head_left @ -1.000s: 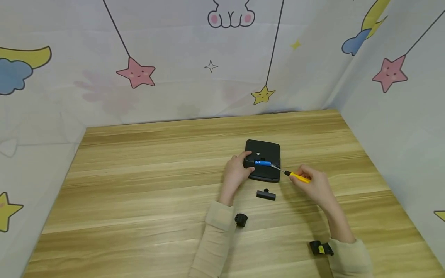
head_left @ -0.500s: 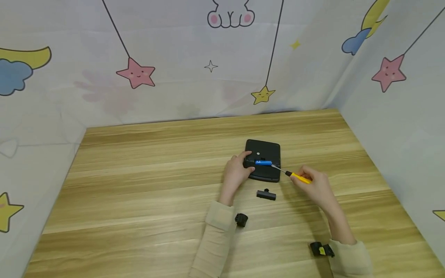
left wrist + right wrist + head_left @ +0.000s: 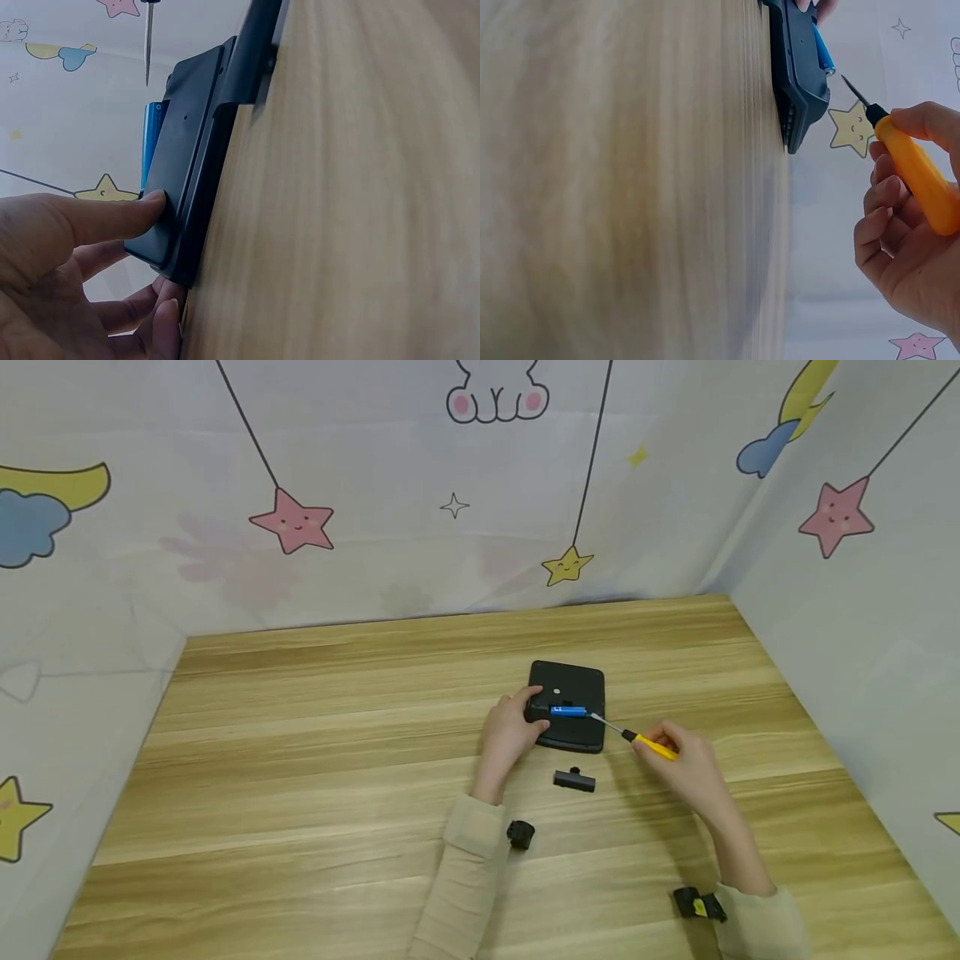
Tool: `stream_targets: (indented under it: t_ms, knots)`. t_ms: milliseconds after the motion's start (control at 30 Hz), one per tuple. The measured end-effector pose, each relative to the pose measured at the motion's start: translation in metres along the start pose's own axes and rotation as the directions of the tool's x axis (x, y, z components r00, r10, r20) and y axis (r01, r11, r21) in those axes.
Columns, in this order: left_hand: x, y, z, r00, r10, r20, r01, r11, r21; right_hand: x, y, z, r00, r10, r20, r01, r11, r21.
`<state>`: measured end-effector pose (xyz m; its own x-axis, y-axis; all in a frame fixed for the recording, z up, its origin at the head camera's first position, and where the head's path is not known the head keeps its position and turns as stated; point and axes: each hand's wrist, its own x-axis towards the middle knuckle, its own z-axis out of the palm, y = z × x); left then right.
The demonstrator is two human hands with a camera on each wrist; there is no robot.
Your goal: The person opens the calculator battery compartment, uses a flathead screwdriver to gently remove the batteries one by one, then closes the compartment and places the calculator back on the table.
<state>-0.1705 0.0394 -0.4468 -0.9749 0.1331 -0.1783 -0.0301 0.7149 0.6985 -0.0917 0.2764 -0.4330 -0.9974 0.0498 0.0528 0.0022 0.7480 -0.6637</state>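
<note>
The table's (image 3: 300, 793) left half lies open from front edge to back edge. Right of centre, the black device (image 3: 567, 681), a small black cover (image 3: 573, 780) and both forearms crowd the way; fabric walls (image 3: 375, 527) close the back and side edges.

The counter (image 3: 315, 777) is pale wood-grain, smooth with a low sheen. The black device (image 3: 581, 681) looks like matt plastic. The blue battery (image 3: 567, 712) in it has a glossy wrap. The screwdriver (image 3: 633, 739) has a smooth, shiny yellow plastic handle and a thin, dark metal shaft. The backdrop (image 3: 390, 527) is soft printed cloth, and the sleeves (image 3: 457, 885) are beige matt fabric.
</note>
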Motion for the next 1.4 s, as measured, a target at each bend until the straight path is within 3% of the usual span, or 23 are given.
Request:
stream_targets:
  t_ms: [133,900,1400]
  knots:
    - [0.0,0.0,0.001,1.0,0.003,0.0,-0.003,1.0,0.0,-0.001,-0.001,-0.002,0.999,0.04,0.006,-0.04,0.999,0.001]
    - [0.001,-0.001,0.004,1.0,0.002,-0.007,-0.002,1.0,0.001,-0.004,0.006,-0.007,0.982,0.125,-0.141,-0.133,0.99,-0.048]
    - [0.0,-0.002,0.005,1.0,0.005,-0.011,-0.005,1.0,0.003,-0.005,0.01,-0.009,0.983,0.138,-0.121,-0.147,0.986,-0.077]
